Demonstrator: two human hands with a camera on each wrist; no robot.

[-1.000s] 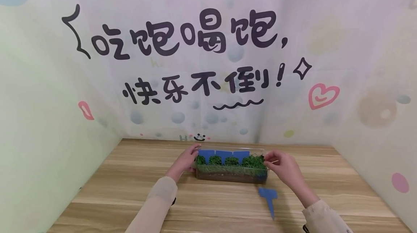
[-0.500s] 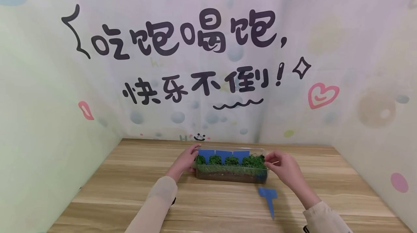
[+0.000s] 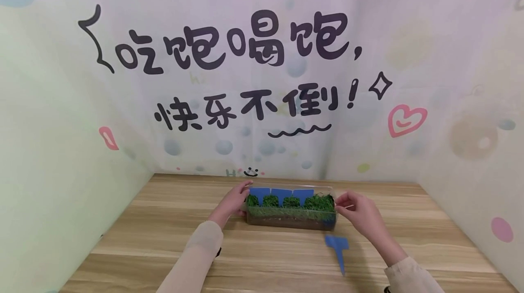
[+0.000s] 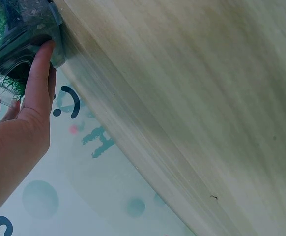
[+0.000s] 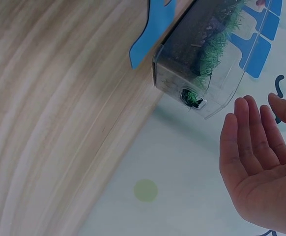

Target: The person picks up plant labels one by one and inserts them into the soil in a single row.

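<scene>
A clear plastic planter box [image 3: 291,220] holds dark soil and green grass [image 3: 321,203]. Three blue T-shaped plant labels [image 3: 281,194] stand in a row along its back. My left hand [image 3: 234,199] grips the box's left end; the left wrist view shows a finger [image 4: 39,78] lying along the end wall and the thumb near the rim. Just off the right end is my right hand [image 3: 360,213], its fingers [image 5: 246,135] loosely bent with nothing between them in the right wrist view. A fourth blue plant label [image 3: 338,250] lies flat on the table in front of the box.
The wood-grain table [image 3: 172,247] runs back to a printed cloth wall [image 3: 254,147] close behind the box. Side walls [image 3: 61,170] flank the table. A small hole [image 5: 192,98] with grass poking through shows in the box's right end.
My right hand has drawn slightly right, away from the box's right end. The left hand, the box and the loose label have stayed where they were.
</scene>
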